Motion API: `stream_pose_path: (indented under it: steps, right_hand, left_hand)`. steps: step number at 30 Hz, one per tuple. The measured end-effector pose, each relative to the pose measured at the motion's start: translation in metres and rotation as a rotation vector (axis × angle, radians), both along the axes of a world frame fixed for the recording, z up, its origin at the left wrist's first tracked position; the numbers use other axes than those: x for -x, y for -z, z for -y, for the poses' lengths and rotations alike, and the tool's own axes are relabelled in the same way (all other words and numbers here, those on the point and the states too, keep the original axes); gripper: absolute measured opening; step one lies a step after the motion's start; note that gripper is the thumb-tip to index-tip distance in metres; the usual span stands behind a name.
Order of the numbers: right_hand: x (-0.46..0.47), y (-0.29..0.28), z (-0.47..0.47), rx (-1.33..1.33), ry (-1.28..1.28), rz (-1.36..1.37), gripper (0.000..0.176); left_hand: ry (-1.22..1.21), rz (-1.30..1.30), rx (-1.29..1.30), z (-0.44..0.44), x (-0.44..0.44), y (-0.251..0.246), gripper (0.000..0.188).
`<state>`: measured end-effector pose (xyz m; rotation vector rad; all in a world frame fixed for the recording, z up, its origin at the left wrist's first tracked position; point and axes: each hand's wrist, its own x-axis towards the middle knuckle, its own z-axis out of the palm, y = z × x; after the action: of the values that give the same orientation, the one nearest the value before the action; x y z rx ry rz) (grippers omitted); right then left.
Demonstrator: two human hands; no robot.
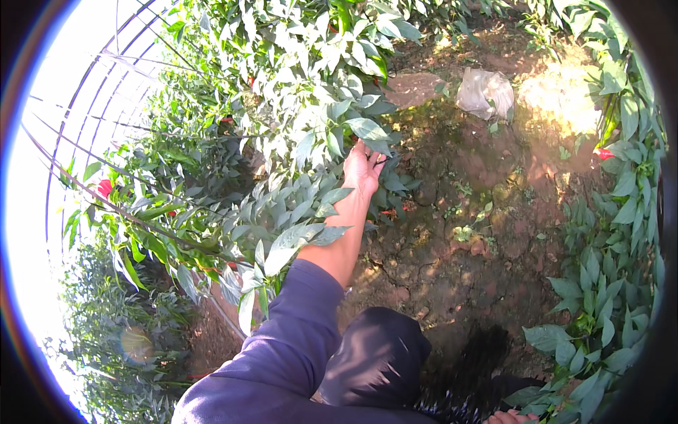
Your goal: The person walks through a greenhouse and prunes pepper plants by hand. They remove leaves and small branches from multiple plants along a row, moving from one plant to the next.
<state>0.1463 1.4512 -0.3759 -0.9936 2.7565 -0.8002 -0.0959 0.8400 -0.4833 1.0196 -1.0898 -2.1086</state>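
Observation:
My left hand (365, 165) reaches in among the leaves of a pepper plant (296, 100), its arm stretched forward in a dark blue sleeve (296, 318). Leaves cover the fingertips. A thin dark thing (380, 161) shows at the fingers; whether it is a stem or a small tool is unclear. Just above the hand hangs a broad green leaf (366, 129). Low on the same plant, near my wrist, red peppers (391, 213) show. Only the knuckles of my right hand (511, 417) appear at the bottom edge, beside leaves, and its grip is hidden.
A crumpled clear plastic bag (485, 94) lies on the soil path (455, 265) ahead. Another pepper row (598, 297) runs along the right, bearing a red pepper (604, 153). Thin hoops (95, 111) curve at the left. My dark-clad knee (376, 355) is below my arm.

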Motion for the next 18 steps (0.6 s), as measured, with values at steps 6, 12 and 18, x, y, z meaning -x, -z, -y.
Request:
stream_pose_path:
  steps: [6, 12, 18]
  right_hand:
    - [0.002, -0.002, 0.0, -0.043, -0.055, -0.033, 0.011]
    - [0.005, -0.007, 0.005, -0.021, -0.074, -0.032, 0.01]
    - [0.006, -0.006, 0.005, 0.063, -0.101, 0.01, 0.015]
  left_hand:
    - [-0.233, 0.114, 0.062, 0.02, 0.019, 0.018, 0.017]
    - [-0.169, 0.095, 0.163, 0.014, 0.016, 0.007, 0.034]
    - [-0.168, -0.028, 0.101, 0.02, 0.027, 0.005, 0.024]
